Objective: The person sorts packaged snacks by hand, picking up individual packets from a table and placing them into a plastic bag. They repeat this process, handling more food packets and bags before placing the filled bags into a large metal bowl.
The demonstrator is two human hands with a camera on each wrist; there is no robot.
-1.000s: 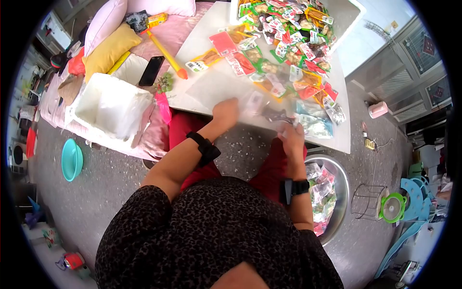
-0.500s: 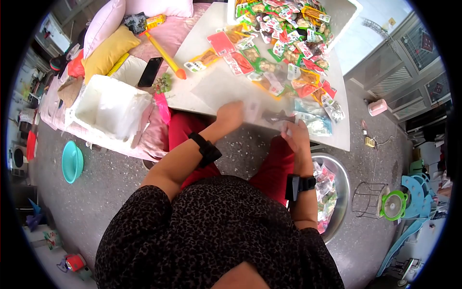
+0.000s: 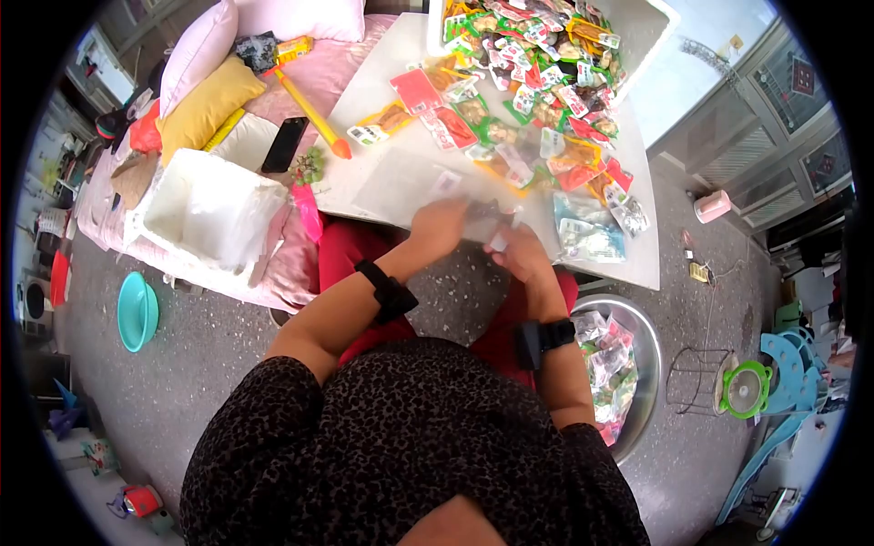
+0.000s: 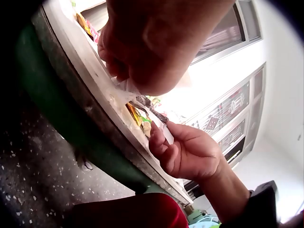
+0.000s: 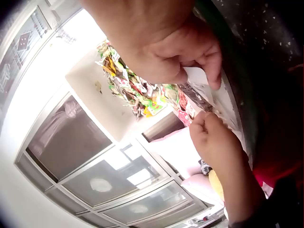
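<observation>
Near the table's front edge, my left hand (image 3: 439, 227) grips the edge of a clear plastic bag (image 3: 401, 187) that lies flat on the tabletop. My right hand (image 3: 523, 255) is close beside it, pinching the white end of a small dark packet (image 5: 197, 97) between thumb and fingers. The packet reaches across to the left hand's fingers, at the bag's edge. In the left wrist view, the right hand (image 4: 187, 149) shows the white end (image 4: 165, 133) between its fingertips. Loose snack packets (image 3: 505, 164) in red, green and yellow lie just beyond both hands.
A white foam box (image 3: 651, 55) full of snack packets stands at the back of the table (image 3: 364, 82). Blue-white packs (image 3: 587, 227) lie at the right. A metal basin (image 3: 651, 364) with filled bags is on the floor; another foam box (image 3: 164, 196) sits on the bed.
My right hand has moved left, towards the left hand, carrying the dark packet with it. My left hand has shifted slightly right and stays at the clear bag's edge.
</observation>
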